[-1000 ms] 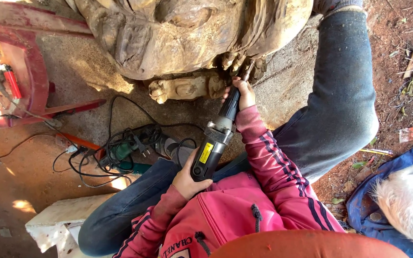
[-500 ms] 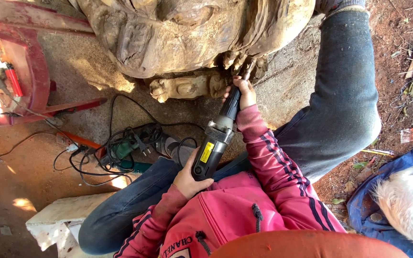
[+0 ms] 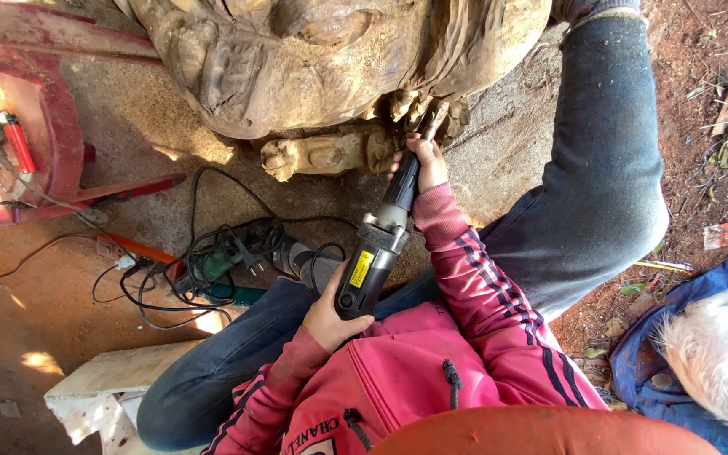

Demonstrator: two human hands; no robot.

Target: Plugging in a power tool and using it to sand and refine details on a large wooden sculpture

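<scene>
The carving (image 3: 330, 59) is seen in pale tan and brown wood, with darker cracks. The grinder (image 3: 377, 253) is black and grey, with a yellow label. The jacket (image 3: 431, 371) is pink, its sleeves striped in dark lines. The jeans (image 3: 600, 168) are dark blue. The frame (image 3: 44, 118) at the left is red, and a green tool (image 3: 216, 265) is wound in black cables (image 3: 153, 295). The ground (image 3: 701, 50) is reddish brown, the slab (image 3: 499, 143) grey.

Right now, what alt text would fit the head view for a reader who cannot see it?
A seated person grips a black power tool with both hands, left hand at its rear, right hand near the tip, against a large wood carving. Tangled cables lie on the ground.
</scene>
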